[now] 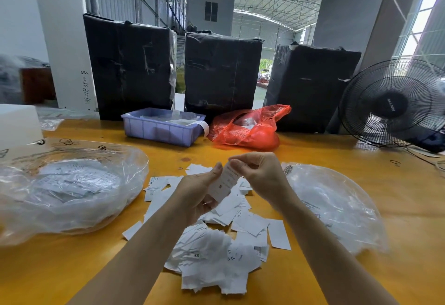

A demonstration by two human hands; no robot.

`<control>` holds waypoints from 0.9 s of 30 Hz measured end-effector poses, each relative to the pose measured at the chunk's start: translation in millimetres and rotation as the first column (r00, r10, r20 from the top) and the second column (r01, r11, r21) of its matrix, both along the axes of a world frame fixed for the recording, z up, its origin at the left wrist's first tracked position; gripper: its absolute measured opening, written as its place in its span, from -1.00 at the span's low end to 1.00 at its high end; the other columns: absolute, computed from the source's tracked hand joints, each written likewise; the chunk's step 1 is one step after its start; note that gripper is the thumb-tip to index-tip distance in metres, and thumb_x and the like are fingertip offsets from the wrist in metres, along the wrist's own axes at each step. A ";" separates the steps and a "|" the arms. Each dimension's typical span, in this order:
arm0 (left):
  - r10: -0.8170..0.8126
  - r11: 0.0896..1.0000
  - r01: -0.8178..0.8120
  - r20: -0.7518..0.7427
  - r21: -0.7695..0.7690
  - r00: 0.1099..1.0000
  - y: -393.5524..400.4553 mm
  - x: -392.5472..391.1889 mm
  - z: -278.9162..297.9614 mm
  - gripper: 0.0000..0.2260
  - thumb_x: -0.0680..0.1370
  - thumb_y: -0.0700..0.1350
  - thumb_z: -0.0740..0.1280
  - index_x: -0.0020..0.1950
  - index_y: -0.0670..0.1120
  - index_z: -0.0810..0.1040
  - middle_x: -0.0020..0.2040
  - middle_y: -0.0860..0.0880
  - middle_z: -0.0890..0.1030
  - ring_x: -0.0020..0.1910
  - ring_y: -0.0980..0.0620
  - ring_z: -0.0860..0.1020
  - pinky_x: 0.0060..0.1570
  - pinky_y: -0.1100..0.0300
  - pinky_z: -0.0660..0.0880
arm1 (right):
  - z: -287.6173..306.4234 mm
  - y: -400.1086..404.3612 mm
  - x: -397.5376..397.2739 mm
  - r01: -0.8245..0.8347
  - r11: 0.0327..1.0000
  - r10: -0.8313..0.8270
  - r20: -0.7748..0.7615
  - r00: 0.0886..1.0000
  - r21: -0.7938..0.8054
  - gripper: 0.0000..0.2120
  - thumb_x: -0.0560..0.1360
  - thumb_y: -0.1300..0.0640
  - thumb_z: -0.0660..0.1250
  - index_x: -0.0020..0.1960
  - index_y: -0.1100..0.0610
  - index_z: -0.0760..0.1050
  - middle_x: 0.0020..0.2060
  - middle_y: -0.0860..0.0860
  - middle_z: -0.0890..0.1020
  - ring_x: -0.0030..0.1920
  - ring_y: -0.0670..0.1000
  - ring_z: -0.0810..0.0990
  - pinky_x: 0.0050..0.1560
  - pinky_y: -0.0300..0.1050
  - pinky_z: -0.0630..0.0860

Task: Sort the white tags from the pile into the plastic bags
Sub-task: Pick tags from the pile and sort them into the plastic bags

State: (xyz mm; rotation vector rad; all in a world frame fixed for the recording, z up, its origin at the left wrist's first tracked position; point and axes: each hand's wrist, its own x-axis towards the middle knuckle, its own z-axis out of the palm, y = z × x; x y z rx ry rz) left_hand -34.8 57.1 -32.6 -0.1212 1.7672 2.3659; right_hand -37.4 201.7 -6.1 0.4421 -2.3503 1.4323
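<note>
Head view over a glossy yellow wooden table [313, 150]: two crinkled clear plastic bags, the left bag [67, 184] fuller, the right bag [337, 203] flatter, flank a loose pile of white tags [216, 251]. Above it, the left hand [199, 196] curls round a small stack of tags [222, 184] while the right hand [260, 172] pinches its top edge. Thin, light, slippery paper slips, likely best taken by the edges.
</note>
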 end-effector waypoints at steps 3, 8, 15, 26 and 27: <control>0.045 0.999 -0.045 0.024 -0.022 0.999 0.7 -0.5 -1.2 -0.69 0.46 0.12 0.37 -0.07 -0.14 0.59 -0.26 -0.11 0.63 -0.22 -0.05 0.60 -0.32 0.17 0.43 | -0.6 -0.3 2.4 -0.114 0.993 0.117 0.179 0.977 -0.028 -0.82 0.49 0.08 0.37 0.02 0.13 0.65 -0.23 -0.03 0.64 -0.24 -0.15 0.56 -0.29 -0.37 0.49; 0.017 1.000 -0.018 0.058 0.023 0.998 -2.0 -0.9 -1.5 -0.66 0.46 0.14 0.35 -0.02 -0.13 0.60 -0.18 -0.14 0.64 -0.14 -0.07 0.57 -0.25 0.15 0.45 | -2.6 -3.1 2.6 -0.129 0.985 0.156 0.285 0.946 -0.113 -0.68 0.44 0.15 0.43 0.18 0.15 0.55 -0.16 0.04 0.64 -0.24 -0.10 0.60 -0.29 -0.35 0.50; -0.085 0.995 0.087 0.054 -0.047 0.995 -9.3 -5.7 -2.6 -0.53 0.33 0.22 0.39 -0.02 -0.15 0.61 -0.20 -0.10 0.64 -0.20 -0.03 0.60 -0.26 0.18 0.49 | -5.1 0.7 1.8 -0.037 0.984 0.074 0.212 0.974 -0.174 -0.91 0.45 0.34 0.39 -0.05 0.28 0.62 -0.34 0.08 0.65 -0.40 -0.08 0.58 -0.32 -0.26 0.52; 0.511 0.517 -0.671 -0.437 -0.532 0.740 -116.1 -16.9 10.6 -0.82 0.54 -0.22 0.32 0.05 -0.28 0.63 -0.09 -0.23 0.65 -0.15 -0.16 0.59 -0.19 0.13 0.52 | 27.7 66.3 -6.9 0.220 0.958 -0.251 0.166 0.954 0.184 -0.92 0.48 0.26 0.38 -0.18 0.15 0.58 -0.32 0.06 0.67 -0.37 0.00 0.66 -0.34 -0.20 0.55; 0.563 0.389 -0.716 -0.465 -0.581 0.683 -132.8 -15.8 9.0 -0.78 0.56 -0.23 0.28 0.14 -0.30 0.60 0.05 -0.26 0.63 0.00 -0.23 0.58 -0.04 0.03 0.50 | 30.3 83.2 -8.8 0.275 0.924 -0.326 0.176 0.929 0.264 -0.90 0.48 0.27 0.37 -0.21 0.18 0.59 -0.33 0.08 0.67 -0.36 0.02 0.66 -0.32 -0.16 0.56</control>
